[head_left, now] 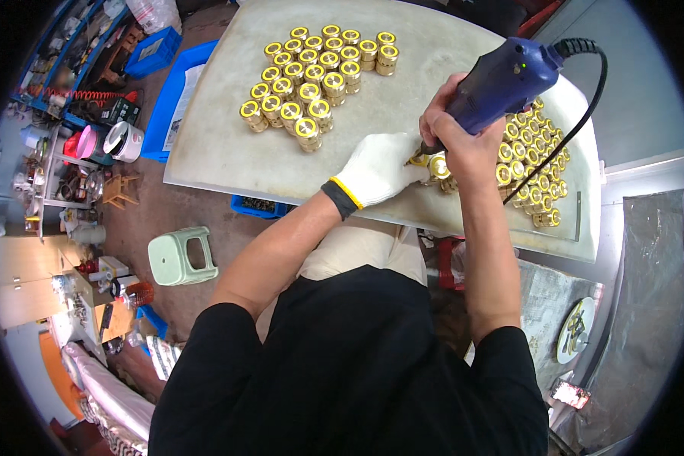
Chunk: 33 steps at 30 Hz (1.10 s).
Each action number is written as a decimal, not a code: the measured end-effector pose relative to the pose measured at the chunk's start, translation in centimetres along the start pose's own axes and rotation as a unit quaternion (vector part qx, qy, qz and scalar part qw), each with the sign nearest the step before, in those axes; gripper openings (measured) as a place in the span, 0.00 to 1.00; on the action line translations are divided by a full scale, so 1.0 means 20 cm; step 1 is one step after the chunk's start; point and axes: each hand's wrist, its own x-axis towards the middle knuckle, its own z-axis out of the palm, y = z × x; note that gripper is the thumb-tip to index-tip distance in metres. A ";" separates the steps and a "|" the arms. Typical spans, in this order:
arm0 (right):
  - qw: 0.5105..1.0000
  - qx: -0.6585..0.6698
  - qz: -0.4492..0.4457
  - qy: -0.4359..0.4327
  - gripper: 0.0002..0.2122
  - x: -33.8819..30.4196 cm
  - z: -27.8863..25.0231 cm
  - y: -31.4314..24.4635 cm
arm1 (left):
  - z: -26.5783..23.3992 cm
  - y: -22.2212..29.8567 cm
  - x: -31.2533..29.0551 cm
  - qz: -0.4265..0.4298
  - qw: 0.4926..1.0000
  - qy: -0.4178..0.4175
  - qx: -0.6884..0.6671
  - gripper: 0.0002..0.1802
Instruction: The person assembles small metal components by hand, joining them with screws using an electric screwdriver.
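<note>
My right hand (463, 137), bare, is wrapped round a dark purple corded power tool (498, 87) with a small green light. The tool's narrow tip slants down to a short brass cylinder (418, 160) near the table's front edge. My left hand (380, 167) wears a white knit glove with a yellow-edged cuff. Its fingers are closed on that cylinder, which they partly hide. Whether the tip touches the brass cannot be made out. Right beside it stands another brass cylinder (438, 167), its shiny round top facing up.
Several brass cylinders (308, 131) stand grouped at the table's (228, 99) far left. A denser group (536, 152) stands at right, with the tool's black cord (585, 114) arching over it. Blue bins (171, 99) and a pale green stool (182, 257) are left of the table.
</note>
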 end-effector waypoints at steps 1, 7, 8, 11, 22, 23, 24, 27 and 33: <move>1.000 0.009 -0.008 -0.001 0.17 0.00 0.00 0.00 | 0.00 0.00 0.00 -0.005 1.000 -0.008 0.006 0.21; 0.999 0.013 -0.006 -0.046 0.23 0.02 -0.01 -0.03 | 0.00 -0.02 0.00 0.010 1.000 -0.001 0.005 0.22; 0.996 0.033 -0.020 -0.077 0.24 0.03 -0.04 -0.02 | -0.01 0.00 0.00 0.002 1.000 -0.012 0.005 0.22; 0.994 0.048 -0.012 -0.094 0.26 0.04 -0.06 -0.02 | -0.05 0.01 0.01 -0.012 0.997 -0.072 -0.014 0.26; 0.993 0.082 -0.044 -0.075 0.25 0.02 0.07 -0.01 | -0.18 0.00 -0.16 -0.065 0.988 -0.004 -0.139 0.33; 0.993 0.082 -0.042 -0.077 0.25 0.03 0.08 0.00 | -0.18 0.00 -0.16 -0.058 0.988 -0.006 -0.140 0.30; 0.993 0.082 -0.041 -0.078 0.25 0.03 0.09 0.00 | -0.17 0.00 -0.15 -0.052 0.989 -0.008 -0.142 0.28; 0.993 0.089 -0.035 -0.073 0.24 0.02 0.11 0.00 | -0.15 0.00 -0.15 -0.049 0.991 0.010 -0.121 0.25; 0.996 0.052 -0.015 -0.070 0.23 0.02 0.14 -0.03 | -0.11 -0.02 -0.14 -0.050 0.995 0.050 -0.075 0.24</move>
